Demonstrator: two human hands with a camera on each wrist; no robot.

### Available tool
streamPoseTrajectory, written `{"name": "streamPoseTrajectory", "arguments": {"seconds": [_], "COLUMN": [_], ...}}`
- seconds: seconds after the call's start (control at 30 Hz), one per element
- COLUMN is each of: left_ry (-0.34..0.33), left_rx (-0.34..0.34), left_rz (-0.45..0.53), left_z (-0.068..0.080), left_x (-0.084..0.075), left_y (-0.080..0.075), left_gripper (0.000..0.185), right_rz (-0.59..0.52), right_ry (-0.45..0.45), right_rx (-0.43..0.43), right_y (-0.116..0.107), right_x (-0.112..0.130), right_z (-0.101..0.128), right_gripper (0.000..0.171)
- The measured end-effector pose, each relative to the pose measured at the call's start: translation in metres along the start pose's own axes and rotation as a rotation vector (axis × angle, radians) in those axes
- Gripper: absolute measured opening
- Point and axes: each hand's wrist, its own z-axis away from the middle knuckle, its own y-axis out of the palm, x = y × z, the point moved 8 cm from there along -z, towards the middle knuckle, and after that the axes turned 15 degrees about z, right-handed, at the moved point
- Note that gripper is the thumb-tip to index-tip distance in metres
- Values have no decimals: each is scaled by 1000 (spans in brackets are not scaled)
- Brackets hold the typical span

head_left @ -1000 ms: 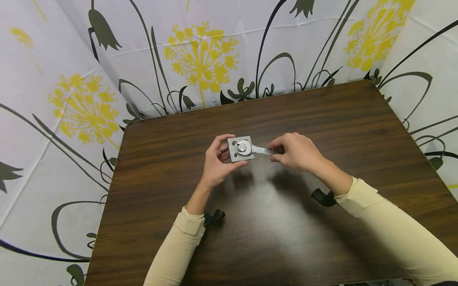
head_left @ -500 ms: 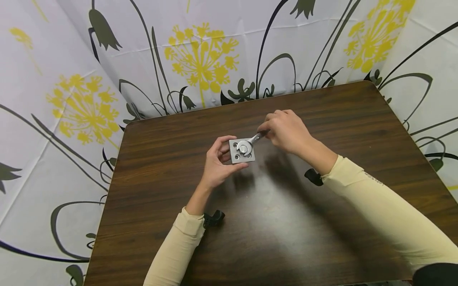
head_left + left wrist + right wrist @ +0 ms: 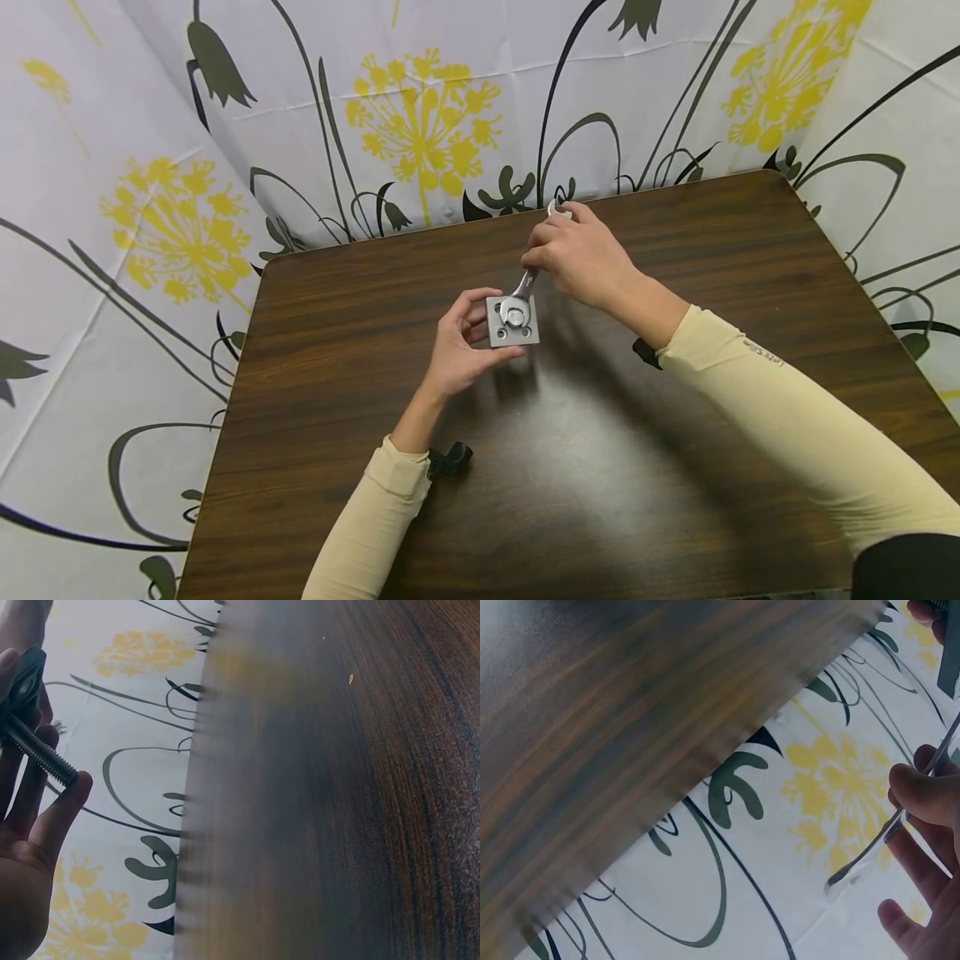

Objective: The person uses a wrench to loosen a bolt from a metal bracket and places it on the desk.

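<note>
A square metal plate point(image 3: 513, 339) with holes is gripped at its edges by my left hand point(image 3: 452, 354), above the table. On its upper face sits a bolt head point(image 3: 515, 317), with the open end of a wrench point(image 3: 527, 285) around it. In the left wrist view the bolt's threaded shank point(image 3: 45, 755) sticks out below the plate point(image 3: 28, 679), a fingertip at its end. My right hand point(image 3: 581, 257) pinches the wrench handle, which points away from me. The wrench's far end point(image 3: 844, 879) extends past the right fingers in the right wrist view.
The brown wood-grain table point(image 3: 337, 350) lies under both hands. Behind it and at its sides hangs a white curtain point(image 3: 300, 125) with yellow and grey-green flowers. Dark wrist mounts point(image 3: 450, 458) are strapped at both wrists.
My right hand has swung the wrench counterclockwise, its handle turning from pointing right to pointing away from me. The plate in my left hand has shifted slightly right.
</note>
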Motion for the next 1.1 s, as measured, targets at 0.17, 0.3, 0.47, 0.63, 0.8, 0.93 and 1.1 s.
{"name": "streamPoseTrajectory", "arguments": {"seconds": [0.17,0.3,0.47,0.63,0.8,0.93,1.1], "left_ry": [4,9,26,30,14,17,37], "left_rx": [-21,-33,-33,-30,-40,-42,-48], "left_rz": [-15,-27,-35,-33,-38,-48,-61], "left_z": [-1,0,2,3,2,1,0], "left_x": [-3,-5,-6,-7,-8,-12,-28], "left_y": [0,-1,-6,-8,-8,-7,-1], "left_gripper": [77,78,78,77,78,77,74], "right_rz": [12,-23,-172,-354,-550,-688,-847], "right_ry": [66,183,418,614,720,773,838], "right_rx": [20,98,251,451,620,698,727], "right_y": [0,6,24,48,78,100,118], "right_x": [-12,-26,-46,-56,-52,-44,-33], "right_z": [5,17,46,81,118,145,164], "right_gripper": [23,24,21,17,25,26,26]}}
